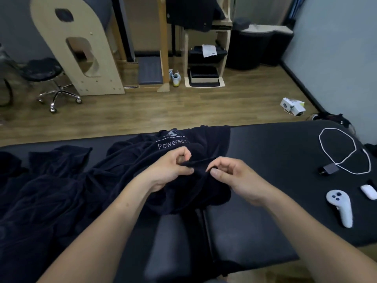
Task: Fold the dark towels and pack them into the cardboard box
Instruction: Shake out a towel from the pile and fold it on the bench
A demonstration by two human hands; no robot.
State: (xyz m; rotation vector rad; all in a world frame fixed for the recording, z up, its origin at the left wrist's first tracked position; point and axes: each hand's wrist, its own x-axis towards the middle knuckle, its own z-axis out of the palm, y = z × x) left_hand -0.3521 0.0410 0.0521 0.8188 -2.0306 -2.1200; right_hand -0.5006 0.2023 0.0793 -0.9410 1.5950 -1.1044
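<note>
Black padded bench [275, 152] fills the lower frame, a split between cushions running toward the camera under the hands. Far edge sits just beyond the fingers, wood floor past it.

Dark towels [51, 190] lie in a rumpled heap left of the fingers, spread out to the left frame edge, none folded as far as visible. Top towel [206, 139] carries white lettering just beyond the fingers and its far end reaches the bench edge.

Left hand [173, 166] and right hand [234, 178] are close together over the towel. Fingers [216, 172] of each hand pinch a raised ridge of fabric between thumb and forefinger, other fingers curled. Likely hunting for a hem or corner so the towel can be pulled flat before the first fold.

Open room: bare bench right of the fingers, near side too, good for spreading. Further right, well apart from the hands, a looped white cable [338, 152] with a small dark plug, a white controller [342, 207] and a small white device at the frame edge; a wide spread could sweep into these.

Cardboard box not in view, so packing spot can't be told. Task looks early.
</note>
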